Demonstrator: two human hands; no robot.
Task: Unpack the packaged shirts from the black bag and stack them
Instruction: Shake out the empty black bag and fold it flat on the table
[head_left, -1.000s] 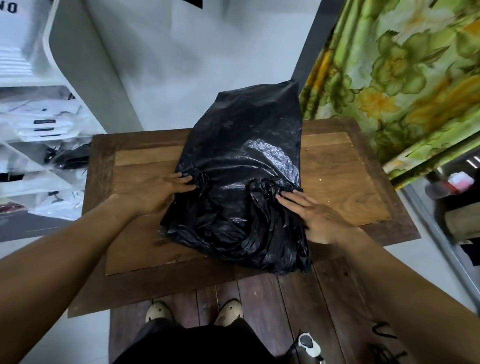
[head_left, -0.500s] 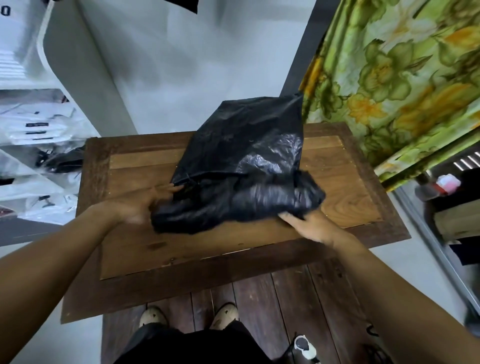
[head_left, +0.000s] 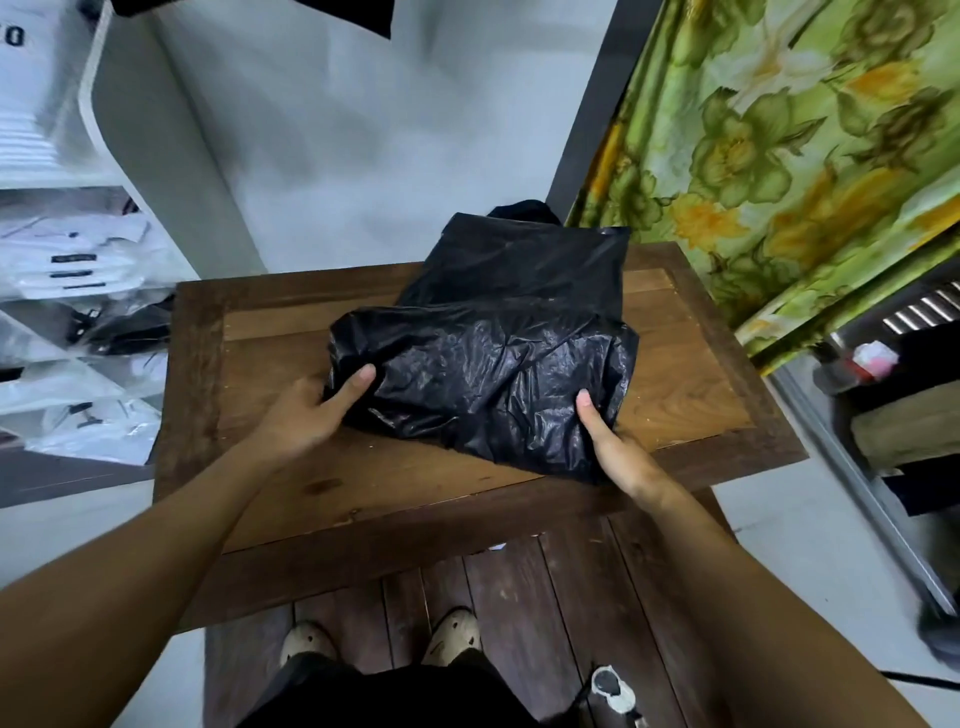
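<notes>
Left hand (head_left: 306, 410): grips the black bag (head_left: 483, 374) at its left side, thumb on top, fingers hidden beneath, probably to turn it.
Black bag: lies mid-bench (head_left: 260, 467), folded over itself; shirts inside unseen.
Right hand (head_left: 618, 452): clasps the right side likewise, steadying the bundle.

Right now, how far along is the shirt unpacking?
Barely started. Done: the black bag lies on the wooden table. In hand: the left hand and right hand grip its near end, thumbs on top. Left: nothing from inside it lies on the table, so all the unpacking and stacking remains.
</notes>
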